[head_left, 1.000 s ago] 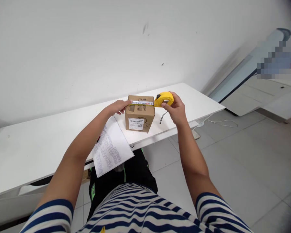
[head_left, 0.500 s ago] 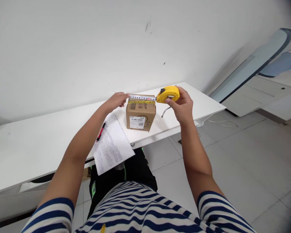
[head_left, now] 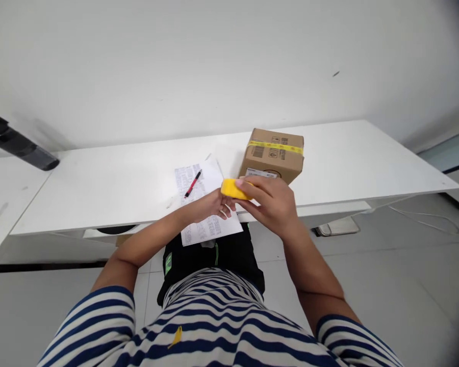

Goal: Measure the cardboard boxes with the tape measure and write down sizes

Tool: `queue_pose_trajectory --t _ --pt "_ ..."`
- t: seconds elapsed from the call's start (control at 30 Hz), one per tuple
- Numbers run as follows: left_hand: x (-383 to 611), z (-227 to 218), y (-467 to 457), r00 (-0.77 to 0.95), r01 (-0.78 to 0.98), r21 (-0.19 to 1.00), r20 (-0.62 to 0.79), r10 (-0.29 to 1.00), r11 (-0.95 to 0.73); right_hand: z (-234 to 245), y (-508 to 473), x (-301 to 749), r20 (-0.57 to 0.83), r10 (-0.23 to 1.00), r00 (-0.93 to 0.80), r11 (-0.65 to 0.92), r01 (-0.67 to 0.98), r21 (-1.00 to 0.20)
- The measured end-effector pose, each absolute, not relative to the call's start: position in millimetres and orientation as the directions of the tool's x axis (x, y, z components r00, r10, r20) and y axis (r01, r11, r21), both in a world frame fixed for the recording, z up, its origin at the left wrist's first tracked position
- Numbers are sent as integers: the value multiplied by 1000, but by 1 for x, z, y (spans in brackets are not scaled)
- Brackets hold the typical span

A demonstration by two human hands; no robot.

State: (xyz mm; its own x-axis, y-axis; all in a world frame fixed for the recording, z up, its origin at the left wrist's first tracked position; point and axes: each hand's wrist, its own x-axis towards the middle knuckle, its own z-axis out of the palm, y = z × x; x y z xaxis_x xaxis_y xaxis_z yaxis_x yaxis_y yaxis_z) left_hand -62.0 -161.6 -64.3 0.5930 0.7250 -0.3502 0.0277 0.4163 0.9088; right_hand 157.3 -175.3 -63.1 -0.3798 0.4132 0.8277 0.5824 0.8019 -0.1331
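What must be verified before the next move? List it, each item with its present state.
1. Yellow tape measure gripped in the right hand: ok.
2. Blade fully retracted: cannot tell; none of it shows.
3. Left hand free: cannot tell; its fingers are partly hidden by the tape measure.
4. Cardboard box resting on the white table: ok.
5. Red-and-black pen lying on the handwritten sheet: ok.
6. Handwritten sheet fully on the table: not ok; its near end overhangs the edge.
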Motion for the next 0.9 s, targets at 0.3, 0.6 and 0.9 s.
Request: queue_pose_trajectory --t 0.3,0.6,0.9 --pt "-121 -62 -89 133 -354 930 -58 989 102 -57 -118 54 511 624 -592 735 667 -125" --pt "-158 -125 -12 -451 -400 913 -121 884 -80 -72 -60 36 -113 735 -668 676 736 46" --pt "-152 -139 -16 -464 -273 957 -46 885 -93 -107 -35 42 -200 490 -848 871 467 153"
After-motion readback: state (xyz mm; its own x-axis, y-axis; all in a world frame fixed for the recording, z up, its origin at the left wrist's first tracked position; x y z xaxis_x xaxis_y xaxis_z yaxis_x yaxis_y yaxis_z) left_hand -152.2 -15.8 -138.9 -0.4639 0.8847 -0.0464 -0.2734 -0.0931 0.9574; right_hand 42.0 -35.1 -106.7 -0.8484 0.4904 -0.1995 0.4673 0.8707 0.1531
